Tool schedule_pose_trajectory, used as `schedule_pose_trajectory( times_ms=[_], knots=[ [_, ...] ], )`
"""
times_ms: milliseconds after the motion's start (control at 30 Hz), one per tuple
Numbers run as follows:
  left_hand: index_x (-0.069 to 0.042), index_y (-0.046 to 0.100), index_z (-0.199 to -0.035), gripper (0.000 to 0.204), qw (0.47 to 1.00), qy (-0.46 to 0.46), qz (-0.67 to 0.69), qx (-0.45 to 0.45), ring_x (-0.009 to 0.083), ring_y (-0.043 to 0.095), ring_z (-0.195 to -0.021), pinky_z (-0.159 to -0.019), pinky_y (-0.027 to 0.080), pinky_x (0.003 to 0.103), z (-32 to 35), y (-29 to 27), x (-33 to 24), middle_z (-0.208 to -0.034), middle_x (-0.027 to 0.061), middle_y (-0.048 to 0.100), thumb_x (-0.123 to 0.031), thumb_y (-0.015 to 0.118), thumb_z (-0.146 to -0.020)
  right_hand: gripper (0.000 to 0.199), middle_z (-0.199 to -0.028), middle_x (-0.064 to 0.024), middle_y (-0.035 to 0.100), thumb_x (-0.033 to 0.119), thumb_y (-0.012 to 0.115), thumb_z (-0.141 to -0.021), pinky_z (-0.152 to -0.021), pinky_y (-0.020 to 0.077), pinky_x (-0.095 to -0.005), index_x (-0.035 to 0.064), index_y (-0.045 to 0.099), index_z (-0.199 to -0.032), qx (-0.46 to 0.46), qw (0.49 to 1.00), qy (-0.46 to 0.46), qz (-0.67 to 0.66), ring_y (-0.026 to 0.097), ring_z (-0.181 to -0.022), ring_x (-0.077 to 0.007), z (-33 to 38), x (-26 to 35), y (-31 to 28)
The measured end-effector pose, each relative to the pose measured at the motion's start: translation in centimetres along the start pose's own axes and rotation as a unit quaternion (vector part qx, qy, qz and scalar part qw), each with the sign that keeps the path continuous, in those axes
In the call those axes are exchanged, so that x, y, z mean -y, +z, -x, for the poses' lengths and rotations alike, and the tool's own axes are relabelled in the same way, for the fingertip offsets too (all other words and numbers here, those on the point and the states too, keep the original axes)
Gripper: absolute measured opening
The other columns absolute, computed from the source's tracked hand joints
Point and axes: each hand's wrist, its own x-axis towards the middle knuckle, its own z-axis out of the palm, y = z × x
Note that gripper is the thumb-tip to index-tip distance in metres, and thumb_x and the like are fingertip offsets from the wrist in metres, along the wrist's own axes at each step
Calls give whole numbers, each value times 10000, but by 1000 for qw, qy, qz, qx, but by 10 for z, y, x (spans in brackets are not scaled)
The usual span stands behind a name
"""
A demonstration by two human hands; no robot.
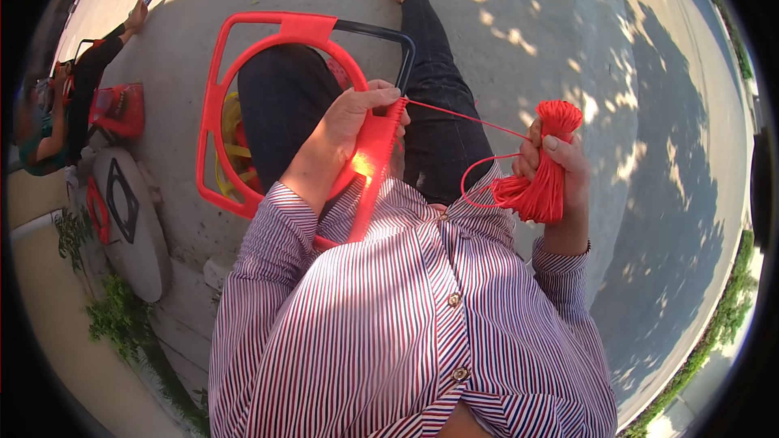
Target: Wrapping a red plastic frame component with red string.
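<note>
A squared frame with a round ring inside it (213, 105) lies over my left thigh, mostly wrapped in red cord. One stretch of black bar (375, 29) at its far right corner is bare. My left hand (350, 120) is closed on the frame's right side, thumb at the end of the close red windings. From there a taut strand of red cord (466, 115) runs to my right hand (563, 154). That hand is wrapped round a thick hank of red cord (537, 198), from which a slack loop hangs toward my lap.
At the left, a round stone slab (154, 231) bears a black frame (123, 203) and a red one (97, 209). Past it, another person (85, 85) sits by a red object (118, 111), a phone-like thing in hand. Something yellow (231, 134) shows beside my left leg. Plants (122, 316) grow lower left.
</note>
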Motion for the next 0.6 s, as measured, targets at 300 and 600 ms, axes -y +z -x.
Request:
schedule_pose_trajectory(
  times_ms=[300,600],
  knots=[
    [-23,589,-892,116,1000,13,-3,-19,244,668,-626,-600,585,328,3,-4,-9,-770,161,661,-131,627,-906,315,-831,-121,608,281,496,-946,-784,487,-488,-16,580,-1011,-81,944,-312,-77,593,-774,-272,62,112,-262],
    [-27,548,-908,126,1000,5,10,11,239,660,-589,-557,580,319,17,16,-8,-759,159,658,-125,626,-915,602,-1036,-148,654,169,726,-767,-833,495,-364,-21,512,-1297,265,822,16,505,644,-936,-275,-48,-43,5]
  ],
)
